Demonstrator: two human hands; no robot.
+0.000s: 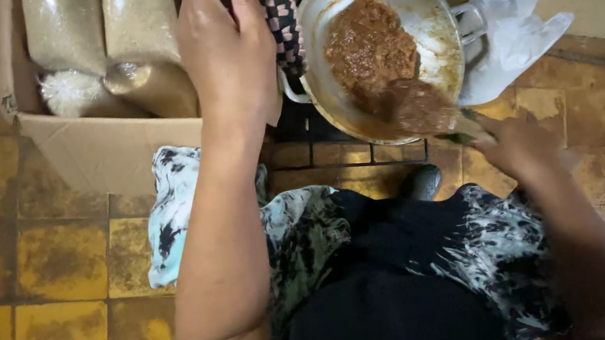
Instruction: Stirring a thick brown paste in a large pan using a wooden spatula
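Overhead | left hand (226,47) grips checkered cloth (279,15) against pan (380,49) handle, 12 o'clock | right hand (517,144) closed on green-handled spoon (416,105), 3 o'clock, fingers partly blurred | cardboard box (105,146) cropped, 11 o'clock

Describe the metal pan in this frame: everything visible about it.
The metal pan is round, shallow and silvery, with small loop handles at opposite sides. It is tilted toward the camera, showing its inside smeared with sauce and holding a brown, lumpy paste. The left hand grips the near handle through a checked cloth. The right hand holds a spoon in the paste. A white plastic bag lies beside it.
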